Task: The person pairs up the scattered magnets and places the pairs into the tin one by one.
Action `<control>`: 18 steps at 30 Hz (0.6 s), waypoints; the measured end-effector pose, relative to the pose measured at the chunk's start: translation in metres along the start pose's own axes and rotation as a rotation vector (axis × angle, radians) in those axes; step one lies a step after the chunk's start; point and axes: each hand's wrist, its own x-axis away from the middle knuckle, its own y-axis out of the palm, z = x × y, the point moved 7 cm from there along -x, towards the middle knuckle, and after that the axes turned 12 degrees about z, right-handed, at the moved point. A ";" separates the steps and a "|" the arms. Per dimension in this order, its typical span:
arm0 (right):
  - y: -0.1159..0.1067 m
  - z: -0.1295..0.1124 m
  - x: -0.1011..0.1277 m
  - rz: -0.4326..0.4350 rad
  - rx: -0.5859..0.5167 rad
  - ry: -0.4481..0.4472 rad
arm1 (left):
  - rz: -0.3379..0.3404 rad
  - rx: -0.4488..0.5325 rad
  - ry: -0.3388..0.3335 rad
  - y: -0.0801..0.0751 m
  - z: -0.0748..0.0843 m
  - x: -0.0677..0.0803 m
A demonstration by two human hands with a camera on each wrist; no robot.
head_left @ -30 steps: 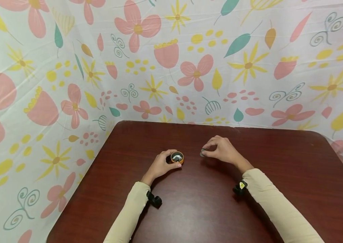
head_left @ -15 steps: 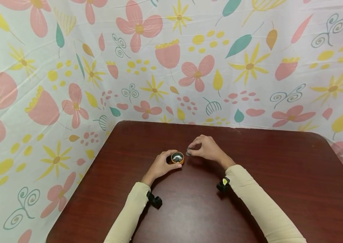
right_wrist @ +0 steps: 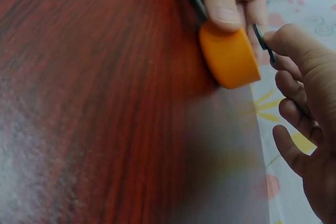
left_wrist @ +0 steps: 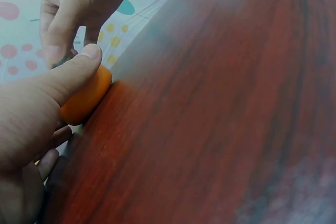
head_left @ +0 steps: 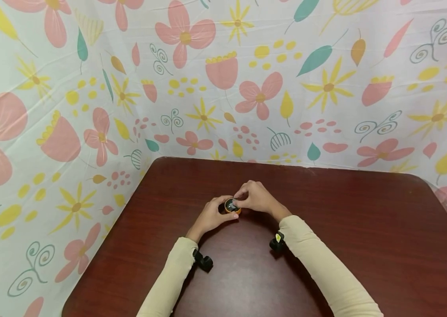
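— Where does the little orange cup (head_left: 232,207) sit?
— On the dark red wooden surface (head_left: 366,229), near its middle and toward the far edge. It is a small round orange container with a shiny grey inside; the right wrist view shows its orange wall (right_wrist: 229,57) standing on the wood.

— What is the left hand (head_left: 211,215) doing with it?
— It holds the cup from the left side. In the left wrist view the thumb (left_wrist: 68,77) presses flat on the orange wall, and the other fingers curl round the far side. A narrow grip, closed around the cup.

— And the right hand (head_left: 257,198)?
— It is right over the cup's rim, fingertips together. In the right wrist view a thin dark disc (right_wrist: 264,45) is pinched edge-on between thumb and forefinger, just beside the cup's top. The other fingers are loosely curled beneath.

— Anything around them?
— Both arms wear beige sleeves (head_left: 326,268), and a flowered cloth (head_left: 89,110) hangs behind and to the left of the surface.
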 end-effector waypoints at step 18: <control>0.004 -0.002 0.004 0.021 0.008 -0.041 | -0.001 -0.003 -0.005 0.000 0.000 -0.002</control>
